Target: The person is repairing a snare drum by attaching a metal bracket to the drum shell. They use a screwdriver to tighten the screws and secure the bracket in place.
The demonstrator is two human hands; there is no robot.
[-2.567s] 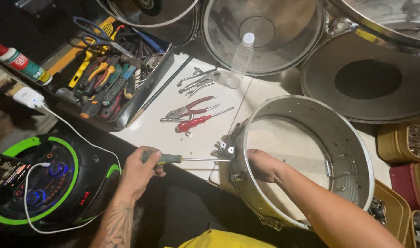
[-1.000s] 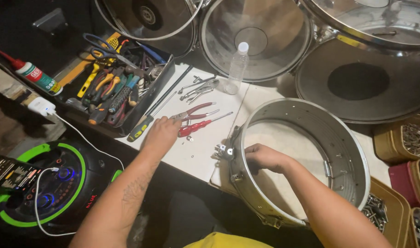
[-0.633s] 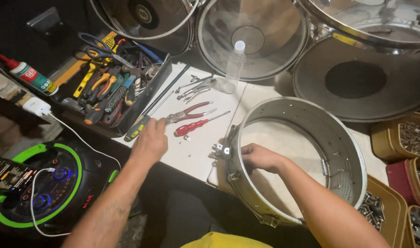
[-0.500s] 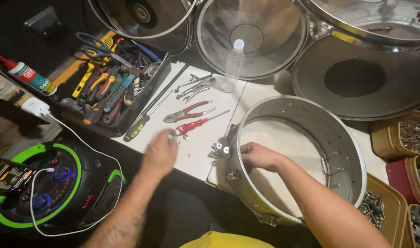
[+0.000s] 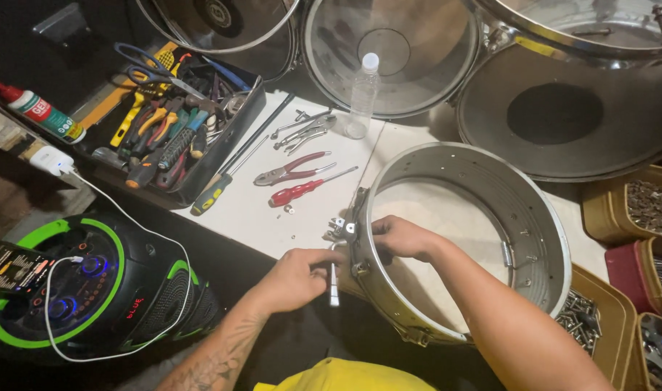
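The left hand (image 5: 296, 279) pinched a small metal lug (image 5: 334, 279) against the outside of the snare drum shell (image 5: 533, 217); the right hand (image 5: 402, 237) curled over the shell's rim, gripping it; beyond lay red pliers (image 5: 291, 169) on the white table (image 5: 251, 210).

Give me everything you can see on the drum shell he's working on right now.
The drum shell is a shallow, open ring of dull silver metal, no heads fitted, lying tilted at the white table's near edge. Small screws and a bracket dot its inner wall; metal hardware sits on its outer left rim. The right hand grips that rim from inside. The left hand holds a small metal tool against the outside.
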